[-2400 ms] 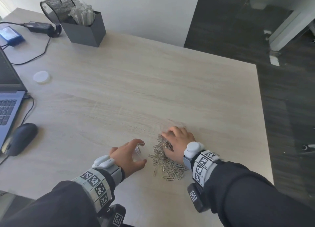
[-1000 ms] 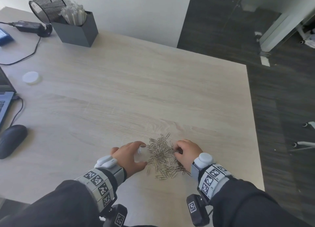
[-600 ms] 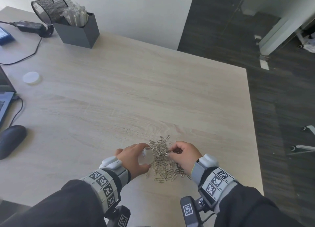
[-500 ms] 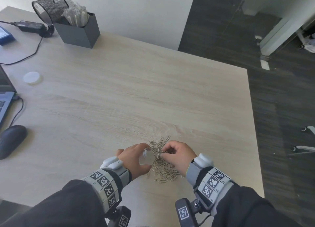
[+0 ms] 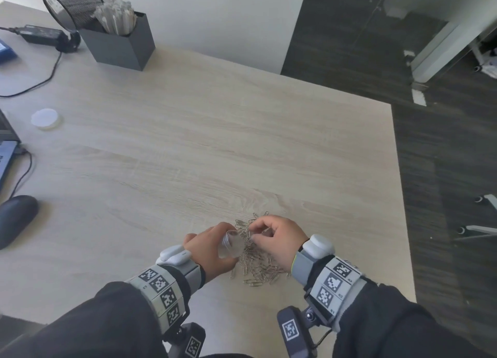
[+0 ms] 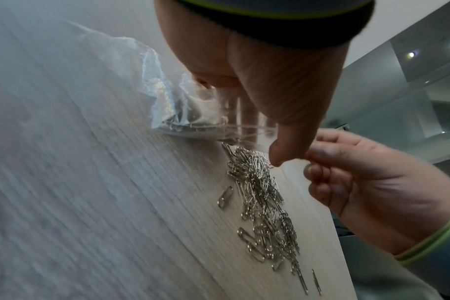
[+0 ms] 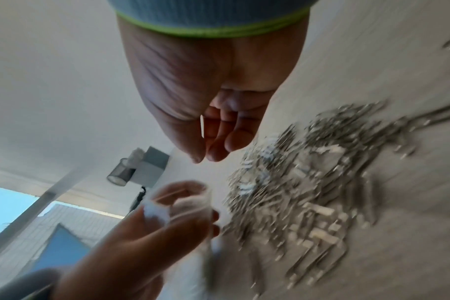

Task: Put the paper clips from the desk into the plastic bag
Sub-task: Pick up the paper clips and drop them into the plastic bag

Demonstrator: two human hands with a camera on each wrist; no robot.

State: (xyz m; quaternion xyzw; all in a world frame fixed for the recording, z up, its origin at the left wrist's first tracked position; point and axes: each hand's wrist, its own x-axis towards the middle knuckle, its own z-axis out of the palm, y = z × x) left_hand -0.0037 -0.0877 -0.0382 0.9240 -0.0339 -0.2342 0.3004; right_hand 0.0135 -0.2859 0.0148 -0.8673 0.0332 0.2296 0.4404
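The right wrist view was pretty smeared, so the paper clips (image 7: 303, 194) under the right hand (image 7: 206, 105) were mostly a grey blur there, and I honestly couldn't tell whether its pinched-together fingertips (image 7: 215, 154) actually had a clip between them. The left wrist view was sharper: the left hand (image 6: 257, 77) had its fingers curled around the clear plastic bag (image 6: 183, 109), holding its mouth open right at the near edge of the pile, with a few clips already showing through the plastic. From the head view the bag (image 5: 231, 246) was just a small shiny patch between the two hands, its body hidden behind the left hand (image 5: 208, 252). The right hand (image 5: 277, 239) sat just right of the bag, over the pile (image 5: 255, 266) on the desk (image 5: 215, 142). Farther left of the left hand, a dark mouse (image 5: 16, 217) was partly cut off.
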